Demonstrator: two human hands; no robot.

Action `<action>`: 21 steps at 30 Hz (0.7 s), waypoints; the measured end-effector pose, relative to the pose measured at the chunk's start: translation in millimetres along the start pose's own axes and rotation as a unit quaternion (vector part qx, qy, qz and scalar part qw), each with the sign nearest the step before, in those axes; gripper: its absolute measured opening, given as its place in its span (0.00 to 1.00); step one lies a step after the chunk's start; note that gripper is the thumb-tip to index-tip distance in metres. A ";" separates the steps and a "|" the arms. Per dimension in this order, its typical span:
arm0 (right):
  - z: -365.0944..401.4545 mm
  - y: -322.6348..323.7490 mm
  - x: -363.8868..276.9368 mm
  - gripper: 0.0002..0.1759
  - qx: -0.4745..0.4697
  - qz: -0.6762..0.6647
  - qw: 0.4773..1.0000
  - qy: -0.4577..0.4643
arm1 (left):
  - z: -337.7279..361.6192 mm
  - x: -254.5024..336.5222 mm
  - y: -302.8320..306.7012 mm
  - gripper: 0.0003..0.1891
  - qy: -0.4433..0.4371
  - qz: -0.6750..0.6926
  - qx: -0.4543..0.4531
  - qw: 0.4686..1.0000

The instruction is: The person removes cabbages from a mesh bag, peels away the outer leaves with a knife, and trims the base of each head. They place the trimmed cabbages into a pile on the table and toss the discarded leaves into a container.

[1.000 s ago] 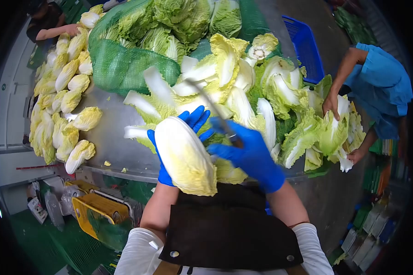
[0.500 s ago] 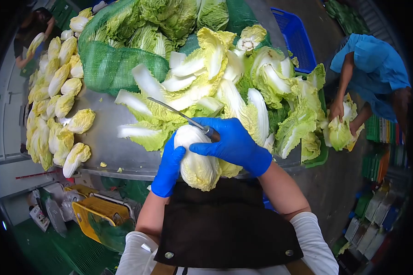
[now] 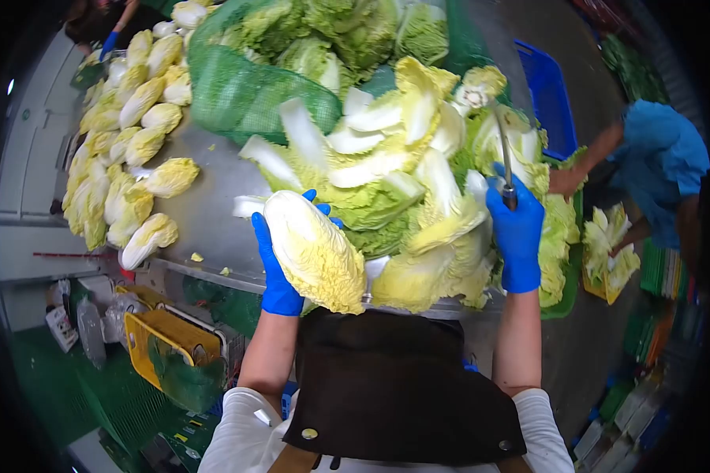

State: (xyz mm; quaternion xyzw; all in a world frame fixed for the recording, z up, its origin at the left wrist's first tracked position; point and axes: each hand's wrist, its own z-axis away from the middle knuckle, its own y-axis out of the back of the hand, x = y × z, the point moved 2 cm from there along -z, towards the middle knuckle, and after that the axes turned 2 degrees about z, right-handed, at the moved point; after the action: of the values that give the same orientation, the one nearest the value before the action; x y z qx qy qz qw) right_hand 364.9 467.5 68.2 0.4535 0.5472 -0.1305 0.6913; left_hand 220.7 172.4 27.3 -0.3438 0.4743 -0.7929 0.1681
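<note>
A trimmed napa cabbage (image 3: 314, 251), pale yellow with a white base, lies tilted in my left hand (image 3: 279, 272), whose gloved fingers wrap round its side. My right hand (image 3: 519, 236), also in a blue glove, grips a knife (image 3: 504, 150) by its dark handle; the blade points away from me. Between and beyond both hands, loose cabbage leaves (image 3: 371, 169) are heaped on the metal table (image 3: 217, 189). Just ahead of the knife tip sits a cabbage with its cut white base (image 3: 477, 91) facing me.
Trimmed cabbages (image 3: 126, 158) are piled at the table's left. A green mesh sack (image 3: 256, 98) of untrimmed cabbages stands at the back. Beyond the right edge are a blue crate (image 3: 546, 102) and a person in blue (image 3: 663, 158), bending over. A yellow crate (image 3: 166, 343) stands below left.
My hands have moved apart: the right went right with the knife, away from the cabbage in my left. More loose leaves lie near the table's front edge. The view has shifted.
</note>
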 end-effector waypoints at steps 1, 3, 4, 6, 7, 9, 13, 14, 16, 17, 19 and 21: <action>3.2 -4.8 -8.5 0.25 -0.002 0.019 0.999 0.028 | -0.7 3.5 -2.4 0.48 -0.013 0.014 -0.001 1.000; 18.9 -14.8 -33.1 0.29 0.001 0.060 0.995 0.081 | -3.3 4.1 -9.3 0.49 -0.031 0.041 -0.004 0.999; 34.2 -27.8 -44.8 0.34 -0.038 0.042 0.994 0.088 | -5.9 3.4 -7.3 0.50 -0.037 0.054 -0.030 0.997; 67.7 -63.8 -49.4 0.36 -0.186 -0.210 0.959 -0.031 | -8.4 1.7 -12.5 0.51 -0.064 0.071 -0.050 0.994; 78.8 -73.0 -65.3 0.34 -0.280 -0.257 0.917 -0.125 | -10.2 1.1 -14.6 0.52 -0.075 0.081 -0.061 0.992; 92.5 -96.4 -51.3 0.31 -0.443 -0.236 0.825 -0.259 | -11.7 4.4 -26.4 0.54 -0.119 0.059 -0.117 0.984; 84.4 -100.1 -71.7 0.36 -0.334 -0.287 0.898 -0.022 | -16.5 16.8 -46.0 0.53 -0.170 -0.027 -0.136 0.976; 80.4 -99.0 -82.2 0.37 -0.247 -0.276 0.923 0.104 | -19.1 16.9 -40.2 0.52 -0.169 -0.034 -0.106 0.979; 69.6 -104.7 -83.7 0.41 -0.223 -0.171 0.937 0.207 | -17.0 10.0 -19.5 0.47 -0.165 0.014 -0.041 0.985; 68.1 -108.4 -82.3 0.43 -0.211 -0.118 0.936 0.256 | -21.7 7.7 -8.0 0.47 -0.147 0.028 -0.022 0.988; 71.8 -117.4 -79.5 0.45 -0.236 -0.173 0.938 0.184 | -29.3 8.5 8.4 0.45 -0.113 0.057 0.016 0.992; 76.9 -123.4 -75.5 0.44 -0.258 -0.288 0.922 0.023 | -29.5 16.2 10.1 0.45 -0.093 0.080 -0.007 0.992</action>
State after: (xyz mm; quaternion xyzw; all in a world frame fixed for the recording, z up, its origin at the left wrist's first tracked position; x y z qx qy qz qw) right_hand 302.7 316.0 73.8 0.0852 0.6848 -0.1676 0.7041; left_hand 187.8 176.5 15.5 -0.3779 0.4880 -0.7383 0.2720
